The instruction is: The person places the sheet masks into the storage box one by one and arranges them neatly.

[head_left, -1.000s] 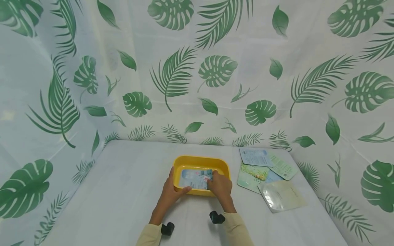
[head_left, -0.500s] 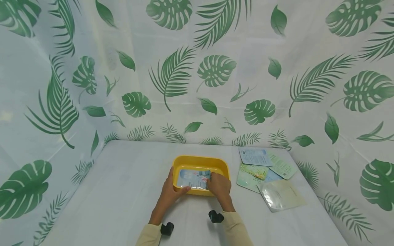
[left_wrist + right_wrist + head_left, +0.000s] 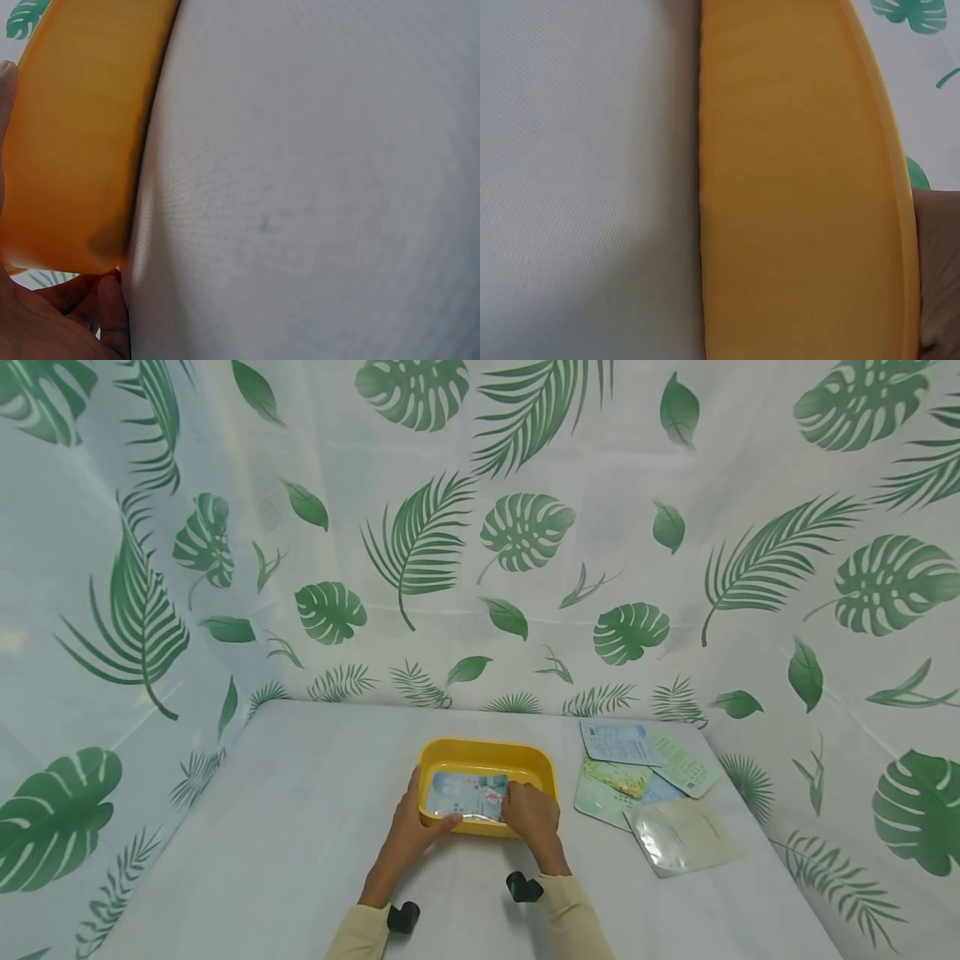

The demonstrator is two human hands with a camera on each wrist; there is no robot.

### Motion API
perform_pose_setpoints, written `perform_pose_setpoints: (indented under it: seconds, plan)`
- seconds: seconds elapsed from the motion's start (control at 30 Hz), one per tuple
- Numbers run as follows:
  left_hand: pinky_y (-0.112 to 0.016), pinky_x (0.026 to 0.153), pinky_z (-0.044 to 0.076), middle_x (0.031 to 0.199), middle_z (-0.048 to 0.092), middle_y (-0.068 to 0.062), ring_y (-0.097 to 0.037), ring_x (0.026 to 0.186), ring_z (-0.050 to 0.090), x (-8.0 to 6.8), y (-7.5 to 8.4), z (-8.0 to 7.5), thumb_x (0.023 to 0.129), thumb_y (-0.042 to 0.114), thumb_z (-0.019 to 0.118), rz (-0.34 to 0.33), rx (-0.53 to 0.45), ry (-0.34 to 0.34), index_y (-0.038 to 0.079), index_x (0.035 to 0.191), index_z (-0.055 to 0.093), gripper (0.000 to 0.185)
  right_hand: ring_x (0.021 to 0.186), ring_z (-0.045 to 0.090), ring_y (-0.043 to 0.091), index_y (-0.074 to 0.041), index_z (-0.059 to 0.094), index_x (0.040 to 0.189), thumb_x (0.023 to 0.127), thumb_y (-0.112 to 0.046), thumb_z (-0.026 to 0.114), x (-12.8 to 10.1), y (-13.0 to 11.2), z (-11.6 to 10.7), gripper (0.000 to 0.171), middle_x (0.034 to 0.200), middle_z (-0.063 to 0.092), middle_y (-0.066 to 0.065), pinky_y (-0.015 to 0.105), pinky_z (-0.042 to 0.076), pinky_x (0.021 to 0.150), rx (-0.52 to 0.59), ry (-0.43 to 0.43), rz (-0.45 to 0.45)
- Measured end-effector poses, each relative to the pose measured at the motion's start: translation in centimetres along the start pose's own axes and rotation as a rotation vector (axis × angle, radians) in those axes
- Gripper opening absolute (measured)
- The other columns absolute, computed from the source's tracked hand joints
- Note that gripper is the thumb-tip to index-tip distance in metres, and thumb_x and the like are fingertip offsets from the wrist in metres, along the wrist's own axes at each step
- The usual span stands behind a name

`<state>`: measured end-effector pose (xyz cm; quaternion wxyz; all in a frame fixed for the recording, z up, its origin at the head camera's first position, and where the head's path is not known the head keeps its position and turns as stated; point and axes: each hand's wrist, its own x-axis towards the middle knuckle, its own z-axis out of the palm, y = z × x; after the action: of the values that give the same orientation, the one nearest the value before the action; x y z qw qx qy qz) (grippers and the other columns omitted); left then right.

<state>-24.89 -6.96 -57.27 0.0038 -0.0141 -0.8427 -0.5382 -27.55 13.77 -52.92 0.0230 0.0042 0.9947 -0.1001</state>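
A yellow plastic basin (image 3: 531, 753) sits on the white-covered table in front of me. My left hand (image 3: 408, 822) holds its near left corner, fingers along the outer wall and thumb at the front rim; the left wrist view shows other fingers low by the basin's base. Inside the basin, toward the front, lies a flat, glossy blue packet (image 3: 465, 795) printed with pink flowers. Reaching over the front rim, my right hand (image 3: 531, 817) grips the packet's right end with curled fingers, which hide that end. The right wrist view shows the basin's outer wall (image 3: 802, 180) and part of the hand beyond the rim.
Right of the basin, several flat packets overlap: a blue one (image 3: 618, 742), green ones (image 3: 686, 767) and a shiny pale one (image 3: 682, 837) nearest me. White cloth (image 3: 300, 793) covers the table. Leaf-print curtains (image 3: 450, 560) stand behind and at both sides.
The blue packet has slid slightly left inside the basin together with my right hand, whose fingers now curl at its right end. The left hand keeps its hold on the basin.
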Motion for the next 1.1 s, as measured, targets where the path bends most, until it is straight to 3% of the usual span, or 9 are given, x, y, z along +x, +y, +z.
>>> perform_pose_setpoints:
  seconds: [0.4, 0.9, 1.1]
  plan:
    - [-0.058, 0.115, 0.028, 0.156, 0.032, -0.016, -0.035, 0.140, 0.036, -0.31, 0.32, -0.17, 0.078, 0.043, 0.081, -0.014, 0.008, -0.007, 0.018, 0.158, 0.007, 0.112, 0.070, 0.050, 0.021, -0.008, 0.067, 0.112, 0.093, -0.021, 0.058, -0.17, 0.13, 0.14, 0.025, 0.078, 0.059, 0.004, 0.034, 0.043, 0.061, 0.016, -0.045, -0.026]
    - [-0.055, 0.116, 0.029, 0.157, 0.032, -0.017, -0.034, 0.141, 0.036, -0.04, -0.08, 0.02, 0.078, 0.041, 0.081, 0.035, -0.006, 0.000, 0.013, 0.158, 0.007, 0.113, 0.074, 0.051, 0.022, -0.011, 0.066, 0.121, 0.092, -0.022, 0.060, -0.02, 0.27, 0.00, 0.032, 0.084, 0.062, 0.003, 0.037, 0.049, 0.067, 0.024, -0.076, -0.053]
    - [-0.056, 0.115, 0.029, 0.156, 0.033, -0.017, -0.035, 0.141, 0.036, 0.06, -0.06, -0.03, 0.077, 0.048, 0.079, 0.047, -0.001, 0.001, 0.013, 0.158, 0.006, 0.115, 0.069, 0.051, 0.021, -0.009, 0.067, 0.116, 0.092, -0.021, 0.059, 0.12, 0.27, -0.01, 0.028, 0.078, 0.059, 0.003, 0.034, 0.044, 0.061, 0.030, -0.063, -0.052]
